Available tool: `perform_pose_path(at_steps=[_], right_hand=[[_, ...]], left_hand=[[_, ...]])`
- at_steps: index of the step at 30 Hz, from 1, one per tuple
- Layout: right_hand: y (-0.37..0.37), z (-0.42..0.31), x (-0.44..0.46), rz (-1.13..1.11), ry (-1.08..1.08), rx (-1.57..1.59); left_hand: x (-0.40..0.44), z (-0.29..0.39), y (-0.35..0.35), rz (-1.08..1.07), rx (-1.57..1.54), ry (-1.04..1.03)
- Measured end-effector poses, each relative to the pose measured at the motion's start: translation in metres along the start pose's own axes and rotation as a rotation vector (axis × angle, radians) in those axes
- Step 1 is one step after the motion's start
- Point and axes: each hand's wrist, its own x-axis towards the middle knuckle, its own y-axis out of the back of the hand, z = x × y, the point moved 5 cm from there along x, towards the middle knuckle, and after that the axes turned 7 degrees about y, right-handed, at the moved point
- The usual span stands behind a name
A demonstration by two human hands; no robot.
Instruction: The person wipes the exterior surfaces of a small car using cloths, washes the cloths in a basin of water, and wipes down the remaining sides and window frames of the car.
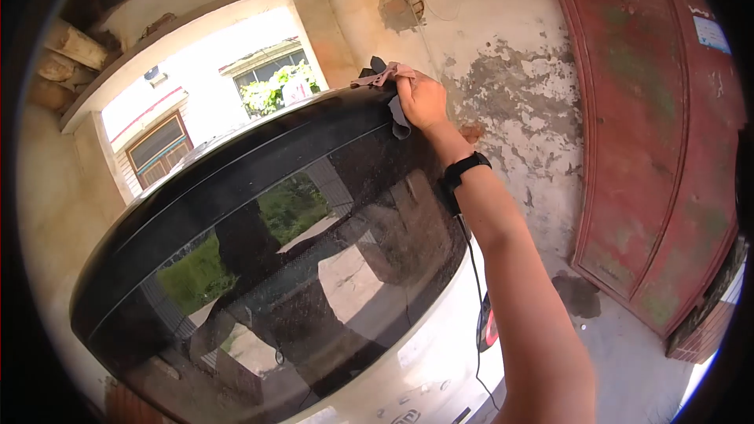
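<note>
My right hand [424,100] reaches up to the top right corner of a white car's rear. Its fingers are closed on a pinkish-brown cloth [385,74], which lies against the black spoiler [236,159]. Just below the hand, a grey flap of what looks like cloth [399,119] hangs down. A black band [465,170] circles my right wrist. Beneath the spoiler, the dark rear window [314,267] carries reflections and specks of dirt. My left hand is not in view.
A black cable [477,306] hangs down beside the red tail light [490,328]. On the right are a peeling wall [518,102] and a red metal door [628,110]. Behind the car is a bright opening, with wooden logs [75,43] overhead.
</note>
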Motion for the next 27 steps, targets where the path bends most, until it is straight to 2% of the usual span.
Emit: perform_pose_path(at_steps=[2, 4, 6, 7, 8, 9, 11, 12, 14, 15, 16, 18, 19, 20, 21, 22, 23, 25, 27], right_hand=[[-0.011, 0.06, -0.012, -0.296, -0.36, -0.264], [-0.014, 0.129, -0.057, -0.553, -0.592, -0.32], [-0.002, 0.189, -0.117, -0.304, -0.89, -0.122], [-0.013, 0.238, -0.158, -0.03, -1.153, 0.298], [-0.027, 0.267, -0.192, 0.256, -1.387, 0.725], [-0.002, 0.227, -0.173, 0.342, -1.285, 0.96], [0.059, 0.126, -0.126, 0.473, -1.096, 1.47], [0.064, 0.109, -0.119, 0.459, -1.113, 1.476], [0.062, 0.075, -0.102, 0.024, -0.864, 1.546], [0.02, 0.124, -0.129, -0.186, -0.902, 1.108], [0.016, 0.085, -0.106, -0.143, -0.712, 1.078], [-0.016, 0.052, -0.093, -0.339, -0.231, 0.174], [-0.016, 0.022, -0.088, -0.16, -0.112, 0.081], [-0.009, -0.005, -0.084, 0.023, 0.015, -0.011], [-0.01, -0.019, -0.084, -0.213, -0.057, 0.021], [-0.009, -0.045, -0.081, -0.125, -0.045, 0.105], [-0.007, -0.078, -0.078, -0.09, 0.038, 0.06], [-0.009, -0.14, -0.082, -0.226, 0.132, 0.05], [-0.004, -0.203, -0.079, -0.114, 0.26, 0.159]], left_hand=[[-0.013, 0.032, 0.023, -0.009, -0.004, -0.011], [-0.014, 0.055, 0.041, -0.013, -0.019, -0.025], [-0.005, 0.056, 0.065, 0.02, -0.118, -0.03], [-0.012, 0.07, 0.077, 0.029, -0.104, -0.024], [-0.018, 0.098, 0.084, 0.046, 0.038, -0.075], [-0.023, 0.118, 0.088, 0.063, 0.181, -0.126], [-0.025, 0.133, 0.093, 0.091, 0.179, -0.132], [-0.026, 0.137, 0.095, 0.113, 0.157, -0.14], [-0.033, 0.128, 0.09, 0.096, 0.135, -0.124], [-0.038, 0.122, 0.087, 0.08, 0.094, -0.113], [-0.045, 0.121, 0.085, 0.083, 0.111, -0.106], [-0.062, 0.126, 0.075, -0.028, 0.148, -0.111], [-0.065, 0.122, 0.079, -0.049, -0.015, 0.034], [-0.066, 0.116, 0.086, -0.036, -0.01, 0.047], [-0.065, 0.113, 0.097, -0.03, -0.042, 0.03], [-0.064, 0.109, 0.107, -0.027, -0.073, 0.012], [-0.065, 0.109, 0.113, -0.005, 0.028, -0.074], [-0.067, 0.096, 0.119, -0.009, -0.012, -0.037], [-0.073, 0.083, 0.118, -0.027, -0.106, 0.02]])
